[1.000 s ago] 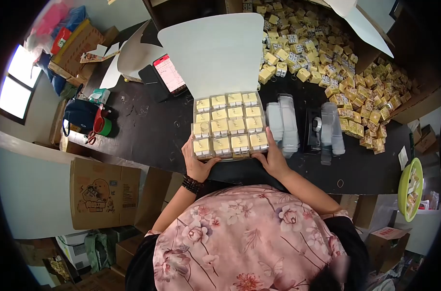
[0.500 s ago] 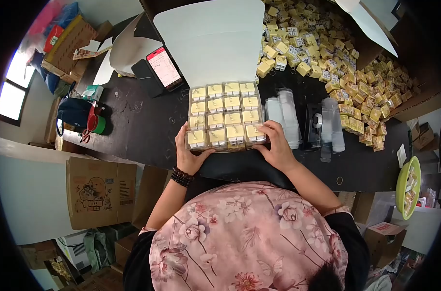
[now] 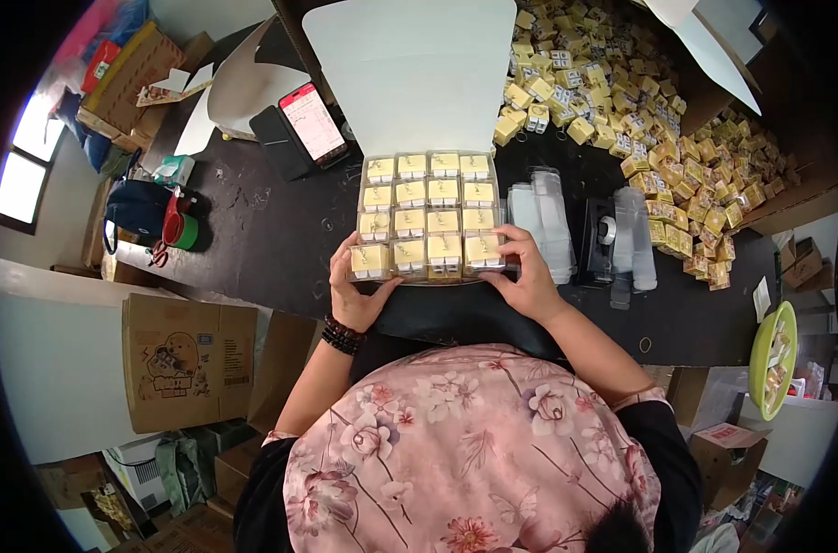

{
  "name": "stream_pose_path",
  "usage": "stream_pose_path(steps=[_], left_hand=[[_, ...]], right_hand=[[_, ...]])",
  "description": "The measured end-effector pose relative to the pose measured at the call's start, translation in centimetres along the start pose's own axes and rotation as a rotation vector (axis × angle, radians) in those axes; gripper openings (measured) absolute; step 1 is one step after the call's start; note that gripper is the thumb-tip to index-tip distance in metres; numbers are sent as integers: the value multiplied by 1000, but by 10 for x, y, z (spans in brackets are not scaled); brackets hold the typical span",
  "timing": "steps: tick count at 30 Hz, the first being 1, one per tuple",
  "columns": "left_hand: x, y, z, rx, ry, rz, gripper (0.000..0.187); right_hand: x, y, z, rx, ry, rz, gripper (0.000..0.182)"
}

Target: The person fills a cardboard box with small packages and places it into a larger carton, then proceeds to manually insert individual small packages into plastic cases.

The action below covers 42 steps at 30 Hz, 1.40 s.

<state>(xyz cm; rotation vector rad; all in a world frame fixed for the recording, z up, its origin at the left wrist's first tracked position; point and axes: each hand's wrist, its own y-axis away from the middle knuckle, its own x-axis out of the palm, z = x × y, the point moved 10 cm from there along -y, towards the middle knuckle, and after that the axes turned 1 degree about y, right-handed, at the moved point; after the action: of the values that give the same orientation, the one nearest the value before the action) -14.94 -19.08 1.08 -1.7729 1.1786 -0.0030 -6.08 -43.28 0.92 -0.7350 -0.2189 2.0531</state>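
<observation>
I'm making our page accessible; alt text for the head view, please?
The left hand and right hand hold the near corners of a grid of yellow boxes; loose boxes lie right, a phone left, on a black table.

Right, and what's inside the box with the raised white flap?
The box holds four rows of four clear cases with pale yellow pieces inside. Its floor, and anything beneath the cases, is covered.

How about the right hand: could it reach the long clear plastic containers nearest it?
Probably yes: the clear containers lie just beside the right hand, nothing between, though its fingers grip a yellow-topped box.
</observation>
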Motion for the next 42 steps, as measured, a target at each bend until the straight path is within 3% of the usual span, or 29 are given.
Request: stream_pose_path(steps=[6,12,18,20,21,23,26,27,28,30,33,37,40,42], left_hand=[[-4,-2,-4,-23,68,-53,97],[-8,-7,-20,28,-37,-36,90],[-8,-1,-13,-12,25,-60,87],[-8,0,-12,-8,-14,-35,85],[-6,0,-13,-2,-51,-11,84],[-7,-2,-18,0,-71,-7,82],[-7,-7,-22,-3,-98,6,81],[-6,-7,-23,-15,-104,25,80],[-8,-8,-26,-17,-104,27,80],[-7,-16,-24,-80,-176,92,75],[-2,-22,-25,-92,-231,185,67],[-4,-25,-22,-128,-193,203,63],[-6,-24,-21,-78,-177,247,70],[-6,-19,-13,-137,58,252,83]], right_hand=[[-11,4,-3,21,-37,-41,51],[-14,11,2,-28,112,-72,57],[-11,17,-15,74,-65,-107,54],[-1,10,9,-73,279,42,55],[-2,6,17,-75,279,43,55],[10,-4,36,-77,639,116,53],[12,-17,76,-123,626,74,52],[22,-19,83,-191,609,125,63],[28,-24,82,-189,607,127,63],[54,-31,68,-169,782,297,74],[68,-27,49,-236,972,344,73],[65,-28,51,-172,807,399,71],[66,-36,59,-165,795,342,69],[75,-50,72,-189,558,293,68]])
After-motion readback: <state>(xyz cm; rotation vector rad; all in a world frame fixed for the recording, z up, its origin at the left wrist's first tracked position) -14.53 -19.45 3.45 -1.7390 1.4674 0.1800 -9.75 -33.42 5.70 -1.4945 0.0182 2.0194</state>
